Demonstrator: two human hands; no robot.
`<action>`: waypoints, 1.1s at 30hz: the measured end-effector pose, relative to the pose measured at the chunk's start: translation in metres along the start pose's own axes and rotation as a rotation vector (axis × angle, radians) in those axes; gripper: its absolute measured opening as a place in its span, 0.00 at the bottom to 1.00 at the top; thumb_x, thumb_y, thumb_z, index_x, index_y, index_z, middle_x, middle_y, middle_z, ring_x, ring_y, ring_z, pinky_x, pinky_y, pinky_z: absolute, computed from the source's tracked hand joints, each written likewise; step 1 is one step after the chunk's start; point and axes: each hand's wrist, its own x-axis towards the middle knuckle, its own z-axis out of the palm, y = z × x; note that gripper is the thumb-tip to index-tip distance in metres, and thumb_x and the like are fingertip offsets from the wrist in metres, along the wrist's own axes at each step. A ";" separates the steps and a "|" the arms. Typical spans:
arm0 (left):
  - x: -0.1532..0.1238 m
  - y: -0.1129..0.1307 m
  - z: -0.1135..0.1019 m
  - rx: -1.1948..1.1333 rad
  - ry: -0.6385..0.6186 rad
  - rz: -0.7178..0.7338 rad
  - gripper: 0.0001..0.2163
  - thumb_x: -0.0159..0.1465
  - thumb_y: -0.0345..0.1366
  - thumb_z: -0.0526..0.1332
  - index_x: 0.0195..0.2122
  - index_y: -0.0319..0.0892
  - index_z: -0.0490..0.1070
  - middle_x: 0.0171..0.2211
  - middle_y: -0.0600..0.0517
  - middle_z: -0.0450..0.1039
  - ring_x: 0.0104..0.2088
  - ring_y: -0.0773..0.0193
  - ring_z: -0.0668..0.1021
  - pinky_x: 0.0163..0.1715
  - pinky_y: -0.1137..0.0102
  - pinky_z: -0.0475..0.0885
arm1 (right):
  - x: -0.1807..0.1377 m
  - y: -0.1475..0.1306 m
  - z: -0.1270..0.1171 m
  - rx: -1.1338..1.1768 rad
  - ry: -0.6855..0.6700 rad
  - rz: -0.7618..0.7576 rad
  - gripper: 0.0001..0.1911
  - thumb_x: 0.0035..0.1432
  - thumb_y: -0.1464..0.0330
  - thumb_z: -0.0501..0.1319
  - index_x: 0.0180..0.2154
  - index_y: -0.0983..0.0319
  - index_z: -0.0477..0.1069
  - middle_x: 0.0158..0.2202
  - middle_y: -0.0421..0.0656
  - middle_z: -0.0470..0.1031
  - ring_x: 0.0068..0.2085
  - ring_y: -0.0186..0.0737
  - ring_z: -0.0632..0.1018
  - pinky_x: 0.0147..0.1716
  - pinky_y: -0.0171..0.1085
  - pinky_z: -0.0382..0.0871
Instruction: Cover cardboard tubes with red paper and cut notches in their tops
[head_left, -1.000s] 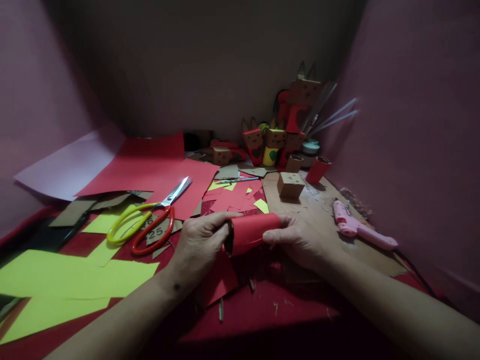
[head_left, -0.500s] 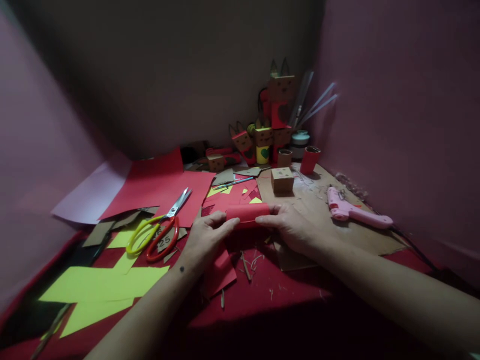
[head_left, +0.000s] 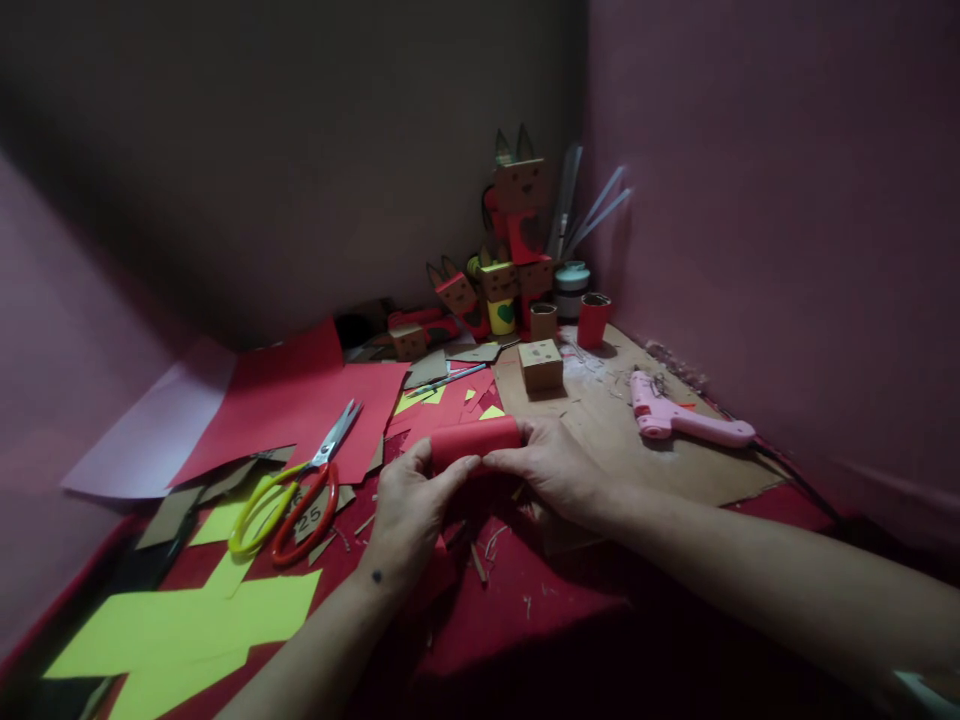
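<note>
Between both hands I hold a strip of red paper [head_left: 475, 437], bent into a curve, above the red cloth. My left hand [head_left: 412, 500] grips its left end, thumb on the near side. At the right end my right hand [head_left: 559, 468] pinches it the same way, and the two thumbs nearly meet at the lower edge. Whether anything lies inside the curled paper is hidden. Beyond my right hand stands a small cardboard box [head_left: 541, 367] with marks on its top. To the left of my left hand lie scissors [head_left: 324, 458] with one yellow and one red handle.
A pink glue gun [head_left: 686, 415] with a cord rests on a cardboard sheet [head_left: 600, 430] at right. Red paper [head_left: 277, 400] and yellow paper [head_left: 180, 625] cover the left. Cardboard animal figures [head_left: 519, 190], a red tube [head_left: 593, 322] and a lidded jar [head_left: 572, 285] stand at the back.
The view has swung to the right, so things appear further left. My thumbs have drawn closer together along the red paper's lower edge, and its near flap has folded in.
</note>
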 end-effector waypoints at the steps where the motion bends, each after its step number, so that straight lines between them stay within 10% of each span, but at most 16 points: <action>1: 0.000 0.000 0.002 -0.009 0.015 0.008 0.18 0.50 0.36 0.72 0.42 0.37 0.77 0.35 0.43 0.81 0.34 0.52 0.82 0.35 0.60 0.78 | 0.000 -0.001 -0.001 0.001 -0.007 0.009 0.12 0.42 0.75 0.66 0.33 0.63 0.80 0.22 0.38 0.76 0.23 0.31 0.73 0.27 0.33 0.68; 26: 0.038 0.019 0.010 0.064 0.027 0.051 0.19 0.49 0.34 0.72 0.42 0.36 0.73 0.33 0.46 0.80 0.31 0.58 0.81 0.36 0.64 0.76 | 0.027 -0.018 -0.029 0.058 -0.111 -0.044 0.19 0.40 0.80 0.62 0.37 0.64 0.80 0.29 0.43 0.80 0.28 0.36 0.77 0.34 0.37 0.70; 33: 0.026 0.014 0.020 -0.003 -0.003 0.005 0.19 0.51 0.32 0.72 0.43 0.38 0.71 0.36 0.46 0.80 0.33 0.55 0.82 0.36 0.64 0.77 | 0.028 -0.017 -0.022 0.014 0.168 -0.016 0.15 0.36 0.77 0.68 0.32 0.66 0.77 0.27 0.43 0.79 0.27 0.36 0.77 0.29 0.36 0.70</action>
